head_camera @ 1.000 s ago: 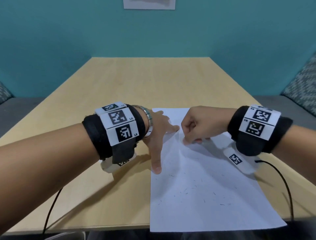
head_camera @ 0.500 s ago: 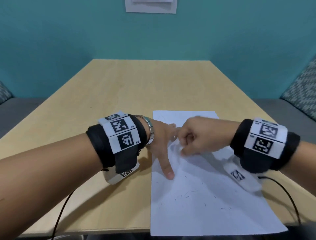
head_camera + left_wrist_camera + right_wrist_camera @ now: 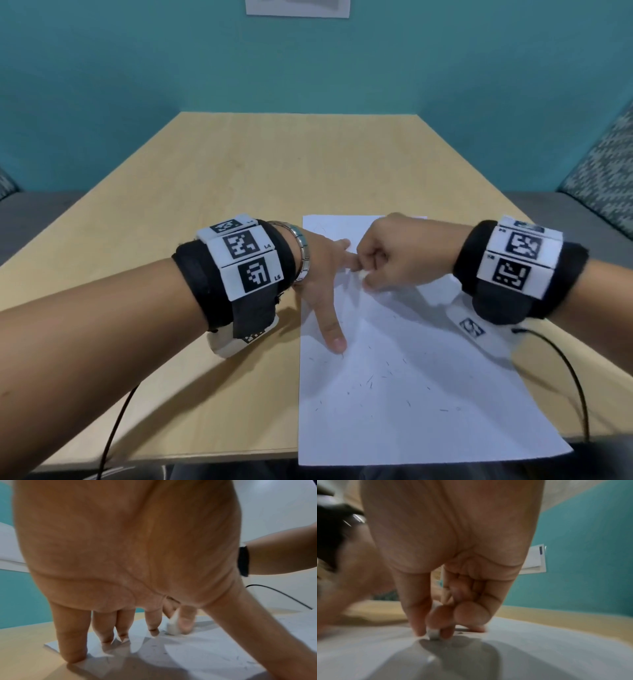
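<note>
1. On the near right part of the wooden table (image 3: 239, 164) lies the sheet of paper (image 3: 428, 404), its near edge overhanging the table edge.
2. Left hand (image 3: 318, 274): flat, with fingers (image 3: 72, 635) straight and spread, pressing down the sheet's upper left part.
3. Right hand (image 3: 394, 255): thumb and fingertips pinch a white eraser (image 3: 434, 634). Its tip touches the sheet just beside the left index finger.
4. Progress (judged): dark eraser crumbs (image 3: 370, 378) strewn over the lower sheet indicate much rubbing already done. A faint grey smudge at the eraser tip suggests a little remains, after which the crumbs need clearing.
5. Change over the last second: the left thumb sits farther onto the sheet, and the right fist has closed up to the left index finger. The crumbs lie unchanged.
</note>
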Demonstrator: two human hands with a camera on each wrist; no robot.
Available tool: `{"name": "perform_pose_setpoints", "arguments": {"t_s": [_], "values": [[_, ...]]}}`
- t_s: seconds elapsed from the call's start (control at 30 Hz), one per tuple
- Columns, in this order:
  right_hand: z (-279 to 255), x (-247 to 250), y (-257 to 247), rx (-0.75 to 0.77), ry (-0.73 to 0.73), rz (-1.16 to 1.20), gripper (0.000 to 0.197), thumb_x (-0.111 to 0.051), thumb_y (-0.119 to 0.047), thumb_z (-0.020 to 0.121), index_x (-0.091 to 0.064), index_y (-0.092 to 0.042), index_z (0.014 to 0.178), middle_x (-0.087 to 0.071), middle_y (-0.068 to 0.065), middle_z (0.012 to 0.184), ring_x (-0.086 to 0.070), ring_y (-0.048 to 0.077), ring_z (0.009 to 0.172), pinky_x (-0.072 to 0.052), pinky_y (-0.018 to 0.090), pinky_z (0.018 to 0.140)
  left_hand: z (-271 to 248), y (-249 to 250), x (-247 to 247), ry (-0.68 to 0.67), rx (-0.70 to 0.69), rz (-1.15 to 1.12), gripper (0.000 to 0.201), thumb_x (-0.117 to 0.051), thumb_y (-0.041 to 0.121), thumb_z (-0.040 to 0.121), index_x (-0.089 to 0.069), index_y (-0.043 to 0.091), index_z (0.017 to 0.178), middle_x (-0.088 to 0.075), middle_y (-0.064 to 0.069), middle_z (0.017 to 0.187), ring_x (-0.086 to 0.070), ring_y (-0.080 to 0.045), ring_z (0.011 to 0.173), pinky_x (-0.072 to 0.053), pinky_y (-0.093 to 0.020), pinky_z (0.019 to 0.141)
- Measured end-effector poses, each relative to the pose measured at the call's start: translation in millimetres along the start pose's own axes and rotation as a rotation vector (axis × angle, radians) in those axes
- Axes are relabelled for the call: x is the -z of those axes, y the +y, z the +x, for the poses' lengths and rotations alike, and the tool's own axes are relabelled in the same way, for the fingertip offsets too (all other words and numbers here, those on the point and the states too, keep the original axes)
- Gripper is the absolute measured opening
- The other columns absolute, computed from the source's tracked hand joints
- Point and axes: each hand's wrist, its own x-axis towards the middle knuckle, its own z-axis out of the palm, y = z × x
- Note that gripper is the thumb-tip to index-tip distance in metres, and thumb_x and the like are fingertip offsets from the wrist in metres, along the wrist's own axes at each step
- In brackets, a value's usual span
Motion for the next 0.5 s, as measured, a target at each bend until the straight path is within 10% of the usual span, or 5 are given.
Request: {"name": "perform_pose_setpoints", "arguments": {"t_s": [0.37,0.5], "values": [[-18,-11,-8,0.076,-0.16,0.048,0.023,-0.074,-0.025,0.083,-0.062,-0.017,0.065,-0.065,-0.006,0.058,-0.05,0.004,0.049,-0.044,0.02,0.052,1,5,3,-0.023,0.012,0.02,0.114,-0.083,0.069,0.05,-0.013,0.067,0.14,0.018,0.013,0.161,-0.022,-0.017,0.147,-0.027,-0.045,0.115],[-3,5,14,-0.03,0.034,-0.029,0.028,-0.074,-0.021,0.079,-0.058,-0.017,0.056,-0.054,-0.013,0.045,-0.047,0.009,0.05,-0.041,0.024,0.053,0,6,5,-0.03,0.041,0.067,0.125,-0.081,0.072,0.05,0.001,0.064,0.143,0.017,0.016,0.16,-0.02,-0.015,0.147,-0.027,-0.044,0.114]]}}
